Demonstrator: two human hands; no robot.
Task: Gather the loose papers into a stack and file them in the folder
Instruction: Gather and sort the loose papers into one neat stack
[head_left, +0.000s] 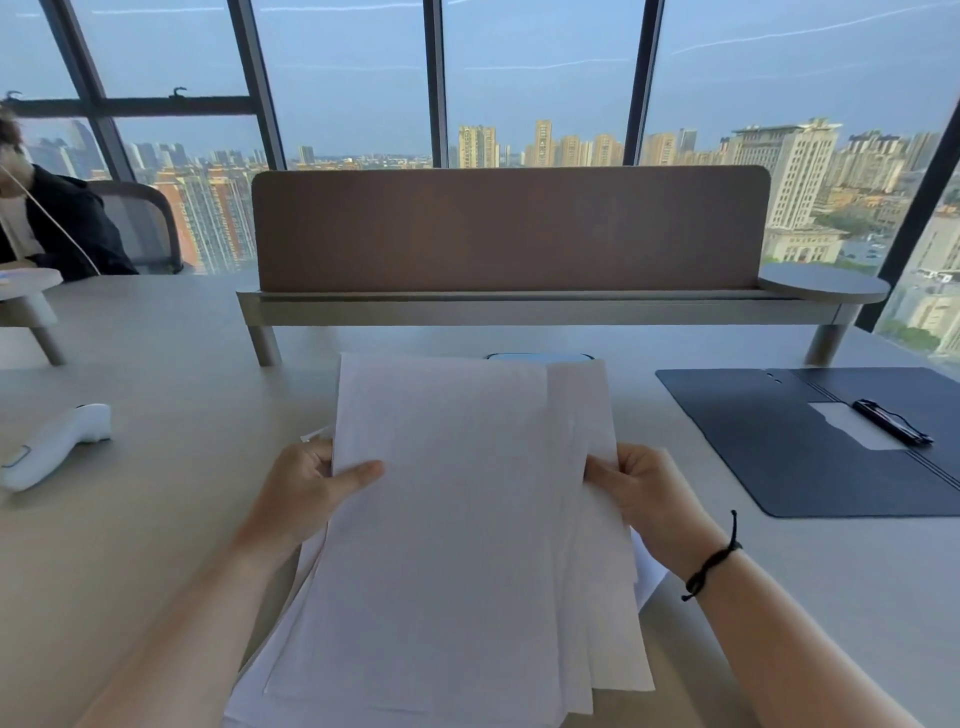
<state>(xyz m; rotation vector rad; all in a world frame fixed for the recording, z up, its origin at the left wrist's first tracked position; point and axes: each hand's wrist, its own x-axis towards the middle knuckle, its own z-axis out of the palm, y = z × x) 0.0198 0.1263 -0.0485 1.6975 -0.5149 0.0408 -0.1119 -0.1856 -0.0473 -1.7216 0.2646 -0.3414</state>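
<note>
A loose stack of white papers (457, 519) is held up in front of me over the table, its sheets uneven and fanned at the edges. My left hand (306, 483) grips the stack's left edge, thumb on top. My right hand (644, 483) grips the right edge; a black cord bracelet is on that wrist. A dark blue folder (769, 447) lies open and flat on the table to the right, with a black clip (891, 421) and a white label on it.
A white handheld device (57, 441) lies at the left of the table. A brown divider screen on a raised shelf (509, 306) stands behind the papers. A person in dark clothing sits at the far left. A small pale tray (540, 357) peeks out behind the papers.
</note>
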